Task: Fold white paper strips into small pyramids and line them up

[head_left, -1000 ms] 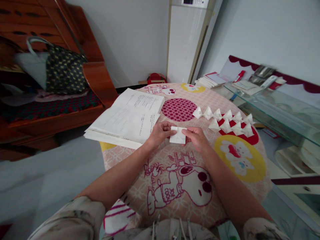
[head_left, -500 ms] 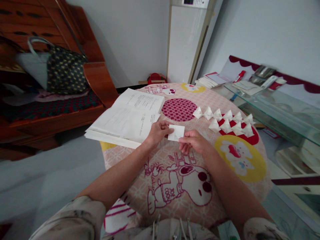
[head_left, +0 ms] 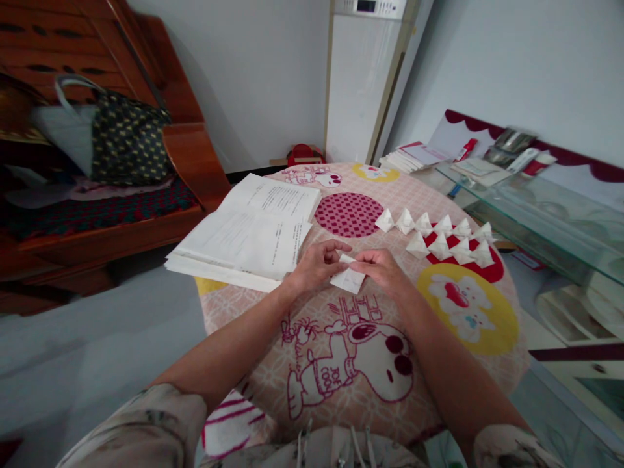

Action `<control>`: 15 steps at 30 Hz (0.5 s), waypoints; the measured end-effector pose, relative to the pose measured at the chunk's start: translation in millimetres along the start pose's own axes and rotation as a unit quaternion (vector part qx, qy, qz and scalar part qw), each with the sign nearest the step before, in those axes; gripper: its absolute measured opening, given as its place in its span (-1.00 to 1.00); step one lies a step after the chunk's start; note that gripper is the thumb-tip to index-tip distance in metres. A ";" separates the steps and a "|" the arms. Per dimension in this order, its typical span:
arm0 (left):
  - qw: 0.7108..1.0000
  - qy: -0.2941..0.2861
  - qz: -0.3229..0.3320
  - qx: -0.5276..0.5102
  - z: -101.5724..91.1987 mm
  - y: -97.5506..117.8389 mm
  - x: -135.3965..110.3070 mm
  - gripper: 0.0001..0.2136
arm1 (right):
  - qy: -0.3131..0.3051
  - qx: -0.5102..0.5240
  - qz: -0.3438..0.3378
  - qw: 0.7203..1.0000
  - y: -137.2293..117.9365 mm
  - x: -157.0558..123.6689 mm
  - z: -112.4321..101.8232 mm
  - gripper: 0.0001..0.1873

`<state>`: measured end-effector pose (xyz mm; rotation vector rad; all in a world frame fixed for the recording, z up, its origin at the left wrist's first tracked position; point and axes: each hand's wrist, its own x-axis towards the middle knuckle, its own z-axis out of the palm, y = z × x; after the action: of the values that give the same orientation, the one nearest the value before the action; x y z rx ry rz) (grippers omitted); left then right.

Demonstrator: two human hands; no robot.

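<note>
Both of my hands hold one small folded white paper [head_left: 347,279] just above the round table's cartoon-print cloth [head_left: 341,338]. My left hand [head_left: 316,266] pinches its left side with the fingers closed. My right hand [head_left: 383,268] grips its upper right edge, fingers curled over it. Most of the paper's top is hidden behind my fingers. To the right, several finished white folded paper triangles [head_left: 441,237] lie in two rows on the cloth.
A thick stack of printed paper sheets [head_left: 248,231] lies at the table's left edge. A glass-topped counter [head_left: 536,208] with papers and boxes stands to the right. A wooden bench [head_left: 112,195] carrying a patterned bag [head_left: 124,133] is at the left, a white cabinet [head_left: 358,78] behind.
The folded paper has dropped lower and tilted. My right hand, which was below it half a second ago, has come back up onto its right edge.
</note>
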<state>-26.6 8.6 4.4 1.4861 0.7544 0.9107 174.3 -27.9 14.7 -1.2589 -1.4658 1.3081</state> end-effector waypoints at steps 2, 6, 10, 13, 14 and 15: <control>1.000 -0.014 -0.018 -0.012 -0.2 -3.1 1.0 -0.52 | 0.021 0.011 0.003 1.000 -0.1 0.0 0.5 -0.74; 0.995 -0.052 -0.067 -0.054 -2.1 -2.7 0.4 -0.44 | 0.077 0.077 0.014 0.994 1.3 2.0 -2.4 -0.73; 0.994 -0.029 -0.081 -0.064 -2.3 5.9 -3.3 -0.48 | 0.100 0.097 0.020 0.990 3.6 4.2 -4.7 -0.69; 0.994 -0.014 -0.086 -0.070 -2.0 11.3 -5.8 -0.50 | 0.094 0.110 0.013 0.989 3.2 4.0 -3.7 -0.71; 0.994 -0.012 -0.086 -0.071 -1.9 12.2 -6.4 -0.50 | 0.092 0.117 0.011 0.989 2.8 3.7 -3.4 -0.72; 0.993 -0.012 -0.087 -0.074 -1.9 12.7 -6.8 -0.50 | 0.090 0.125 0.011 0.988 2.4 3.5 -3.1 -0.74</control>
<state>-32.1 2.1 16.2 1.2787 0.7687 0.7979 177.0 -24.0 12.6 -1.1950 -1.1281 1.3101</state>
